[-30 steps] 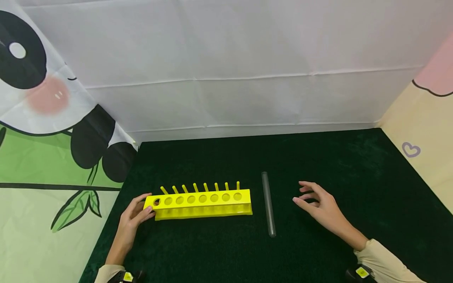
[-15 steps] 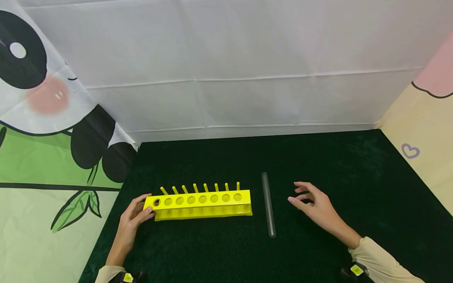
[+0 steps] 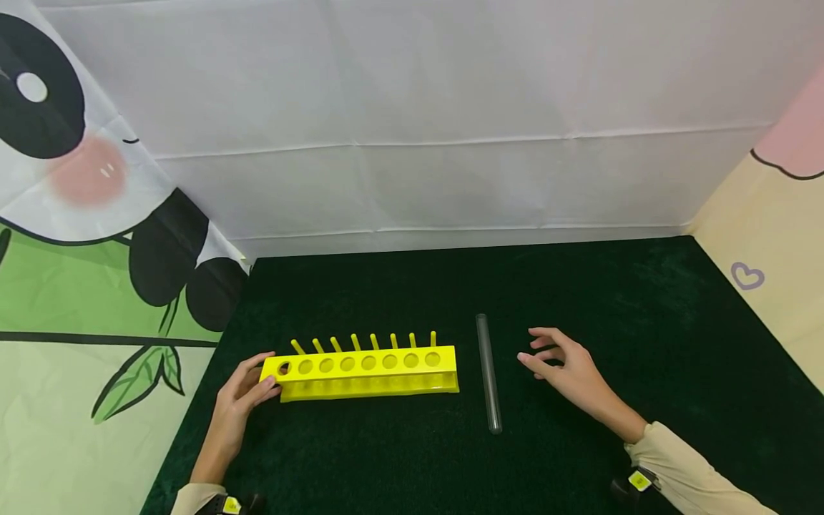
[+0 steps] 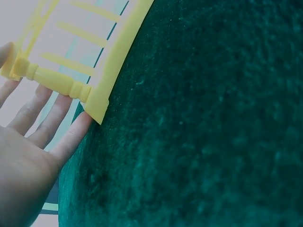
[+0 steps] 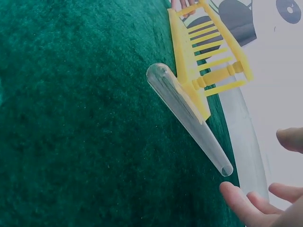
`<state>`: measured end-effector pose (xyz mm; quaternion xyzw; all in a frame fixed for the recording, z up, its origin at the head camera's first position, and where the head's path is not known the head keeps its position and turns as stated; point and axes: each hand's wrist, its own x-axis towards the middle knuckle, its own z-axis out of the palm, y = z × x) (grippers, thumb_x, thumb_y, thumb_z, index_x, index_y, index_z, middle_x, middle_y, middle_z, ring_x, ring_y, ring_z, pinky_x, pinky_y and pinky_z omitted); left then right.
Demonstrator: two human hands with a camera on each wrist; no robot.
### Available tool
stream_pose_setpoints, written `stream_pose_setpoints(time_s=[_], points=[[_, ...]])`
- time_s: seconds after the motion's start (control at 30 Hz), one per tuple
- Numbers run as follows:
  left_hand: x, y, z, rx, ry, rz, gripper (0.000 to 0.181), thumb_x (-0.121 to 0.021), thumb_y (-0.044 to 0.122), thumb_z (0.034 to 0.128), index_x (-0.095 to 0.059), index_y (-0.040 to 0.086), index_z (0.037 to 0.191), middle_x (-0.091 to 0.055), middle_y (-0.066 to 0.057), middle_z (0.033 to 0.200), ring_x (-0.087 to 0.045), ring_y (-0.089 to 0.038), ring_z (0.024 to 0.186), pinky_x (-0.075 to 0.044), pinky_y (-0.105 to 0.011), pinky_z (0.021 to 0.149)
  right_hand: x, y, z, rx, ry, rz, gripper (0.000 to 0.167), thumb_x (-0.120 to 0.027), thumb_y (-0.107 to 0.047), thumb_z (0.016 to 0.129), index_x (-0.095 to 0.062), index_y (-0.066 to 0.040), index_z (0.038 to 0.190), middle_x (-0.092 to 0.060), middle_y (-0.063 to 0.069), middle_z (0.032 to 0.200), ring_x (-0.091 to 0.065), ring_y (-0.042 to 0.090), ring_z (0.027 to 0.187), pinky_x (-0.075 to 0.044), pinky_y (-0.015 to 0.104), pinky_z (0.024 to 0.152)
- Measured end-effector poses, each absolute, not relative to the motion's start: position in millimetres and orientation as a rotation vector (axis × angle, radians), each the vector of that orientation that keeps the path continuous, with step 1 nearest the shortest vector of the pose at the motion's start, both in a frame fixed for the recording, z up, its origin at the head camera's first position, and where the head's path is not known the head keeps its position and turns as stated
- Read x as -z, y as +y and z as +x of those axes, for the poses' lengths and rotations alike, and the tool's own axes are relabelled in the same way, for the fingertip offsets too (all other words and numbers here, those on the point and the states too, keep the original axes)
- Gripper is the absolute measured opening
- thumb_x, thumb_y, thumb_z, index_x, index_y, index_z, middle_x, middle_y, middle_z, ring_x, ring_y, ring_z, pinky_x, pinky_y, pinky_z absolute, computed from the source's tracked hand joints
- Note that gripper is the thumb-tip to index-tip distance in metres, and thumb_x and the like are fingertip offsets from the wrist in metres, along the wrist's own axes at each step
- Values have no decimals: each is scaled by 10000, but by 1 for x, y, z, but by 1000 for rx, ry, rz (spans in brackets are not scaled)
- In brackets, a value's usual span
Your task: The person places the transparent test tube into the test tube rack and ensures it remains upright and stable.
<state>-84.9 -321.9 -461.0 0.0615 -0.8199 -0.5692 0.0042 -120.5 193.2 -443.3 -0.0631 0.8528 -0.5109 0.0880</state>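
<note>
A yellow test tube rack [image 3: 368,375] stands on the dark green cloth, with a row of round holes on top and several pegs along its back. My left hand [image 3: 230,411] grips the rack's left end, thumb at the front and fingers behind. In the left wrist view the fingers lie along the rack's end post [image 4: 54,81]. To the right of the rack lies a clear glass test tube [image 3: 489,379], its rounded end toward me. My right hand [image 3: 582,383] hovers right of the tube, fingers loosely bent, holding nothing and apart from the tube.
The green cloth [image 3: 399,458] covers the table. A white sheet [image 3: 412,129] hangs behind it. Printed cloths with a panda [image 3: 90,179] and a heart [image 3: 747,275] flank the left and right sides.
My right hand has moved left, closer to the test tube. The left hand keeps its hold on the rack; rack and tube look practically unmoved.
</note>
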Motion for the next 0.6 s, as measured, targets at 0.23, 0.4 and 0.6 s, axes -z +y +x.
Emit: stream_pose_setpoints(time_s=[0.23,0.4,0.6], points=[[461,-323,-85,1782,-2566,169,464,-472,301,1001,-398,71,1397,-516,-130,1250,-586,-46,1007,-524,-227,826,443,187,-124,1520,2525,-175,607,-644,-375,890,-416,-55,1353,-485,212,1198,-612,256,949,-562,373,723],[461,-322,-85,1780,-2564,153,475,-475,310,999,-393,67,1400,-499,-189,1272,-585,-54,1012,-527,-235,827,443,182,-126,1520,2518,-167,606,-649,-367,887,-420,-45,1346,-483,214,1200,-612,258,959,-565,353,720],[463,-322,-86,1782,-2561,154,478,-477,311,999,-394,60,1397,-499,-193,1270,-587,-52,1007,-526,-234,827,441,178,-126,1546,2483,-165,606,-655,-351,886,-417,-35,1345,-474,218,1209,-612,263,958,-567,342,703]])
